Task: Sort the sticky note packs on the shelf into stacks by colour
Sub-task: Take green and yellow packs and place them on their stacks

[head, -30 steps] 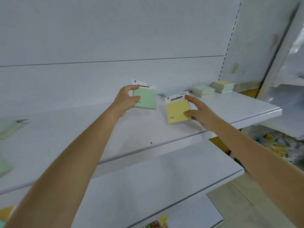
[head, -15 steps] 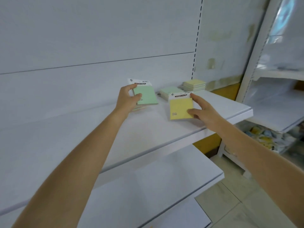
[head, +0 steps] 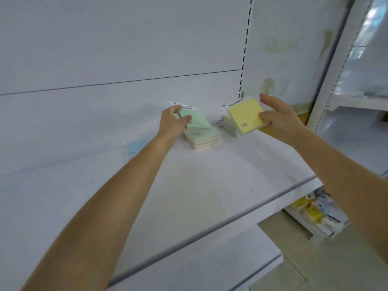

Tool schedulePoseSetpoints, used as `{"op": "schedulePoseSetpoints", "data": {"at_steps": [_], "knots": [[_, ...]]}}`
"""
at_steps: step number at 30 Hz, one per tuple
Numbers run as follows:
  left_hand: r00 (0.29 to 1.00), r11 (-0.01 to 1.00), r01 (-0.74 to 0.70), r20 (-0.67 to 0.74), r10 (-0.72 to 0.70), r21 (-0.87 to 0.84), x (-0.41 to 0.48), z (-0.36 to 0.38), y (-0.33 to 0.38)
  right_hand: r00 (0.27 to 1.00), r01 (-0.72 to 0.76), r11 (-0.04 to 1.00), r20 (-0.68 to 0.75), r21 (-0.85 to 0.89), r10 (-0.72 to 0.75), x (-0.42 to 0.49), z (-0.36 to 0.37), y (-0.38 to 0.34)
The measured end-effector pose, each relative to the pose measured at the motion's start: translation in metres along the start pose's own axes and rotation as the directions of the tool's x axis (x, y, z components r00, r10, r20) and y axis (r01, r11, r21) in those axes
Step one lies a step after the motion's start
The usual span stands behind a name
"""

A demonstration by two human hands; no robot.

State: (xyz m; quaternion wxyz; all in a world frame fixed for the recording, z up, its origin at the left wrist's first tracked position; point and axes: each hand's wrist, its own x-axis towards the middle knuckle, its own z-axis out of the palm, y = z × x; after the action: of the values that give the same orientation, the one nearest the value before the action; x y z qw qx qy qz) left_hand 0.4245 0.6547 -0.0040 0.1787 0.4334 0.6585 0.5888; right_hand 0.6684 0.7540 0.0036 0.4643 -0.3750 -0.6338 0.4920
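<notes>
My left hand [head: 173, 120] grips a green sticky note pack [head: 197, 120] and holds it flat just above the green stack [head: 204, 140] at the back of the white shelf [head: 210, 185]. To the right, my right hand [head: 277, 118] holds a yellow sticky note pack [head: 245, 116], tilted, over the yellow stack [head: 227, 124], which it mostly hides. A pale blue pack [head: 134, 147] lies on the shelf, partly behind my left forearm.
The shelf's back wall stands right behind both stacks. A slotted upright [head: 244, 49] rises at the right end. A lower shelf [head: 189, 269] juts out below. Coloured packs [head: 310, 211] lie on a low shelf at the right.
Both hands have carried their packs to the right and back, from in front of the stacks to directly over them. The view has swung right, and the stacks look closer.
</notes>
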Motion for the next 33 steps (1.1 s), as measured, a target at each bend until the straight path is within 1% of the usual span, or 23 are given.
{"op": "schedulePoseSetpoints", "data": {"at_steps": [3,6,10,13,18,21,23,27,30,33], "knots": [[1.000,0.995,0.003,-0.031,0.000,0.095,0.008,0.019,-0.001,1.000,0.012,1.000,-0.008,0.026,-0.011,0.035,-0.006,0.002],[0.997,0.978,0.027,-0.077,-0.011,0.206,0.011,0.033,-0.005,0.999,-0.019,0.999,0.026,0.046,0.018,0.066,-0.010,0.006],[0.984,0.947,0.148,-0.140,-0.111,0.284,0.012,0.039,-0.017,0.996,-0.040,0.999,0.082,-0.036,0.043,0.098,-0.014,0.018],[0.972,0.934,0.206,-0.167,-0.162,0.291,0.004,0.044,-0.021,0.993,-0.028,0.987,0.107,-0.159,0.045,0.109,-0.013,0.027],[0.970,0.951,0.208,-0.172,-0.171,0.227,-0.005,0.060,-0.019,0.991,0.044,0.920,0.134,-0.389,0.009,0.115,-0.012,0.044],[0.973,0.943,0.207,-0.158,-0.170,0.261,-0.007,0.069,-0.018,0.978,0.064,0.871,0.204,-0.487,0.042,0.117,-0.009,0.050],[0.974,0.937,0.205,-0.150,-0.168,0.282,-0.007,0.073,-0.018,0.974,0.089,0.850,0.224,-0.520,0.034,0.120,-0.007,0.054],[0.975,0.930,0.205,-0.147,-0.166,0.307,-0.008,0.077,-0.020,0.971,0.121,0.840,0.237,-0.528,0.009,0.119,-0.004,0.057],[0.974,0.933,0.202,-0.159,-0.160,0.299,-0.009,0.079,-0.024,0.970,0.144,0.799,0.245,-0.584,0.004,0.119,-0.002,0.060],[0.976,0.933,0.200,-0.140,-0.164,0.300,-0.009,0.079,-0.026,0.967,0.159,0.763,0.253,-0.627,0.006,0.120,-0.002,0.061]]}}
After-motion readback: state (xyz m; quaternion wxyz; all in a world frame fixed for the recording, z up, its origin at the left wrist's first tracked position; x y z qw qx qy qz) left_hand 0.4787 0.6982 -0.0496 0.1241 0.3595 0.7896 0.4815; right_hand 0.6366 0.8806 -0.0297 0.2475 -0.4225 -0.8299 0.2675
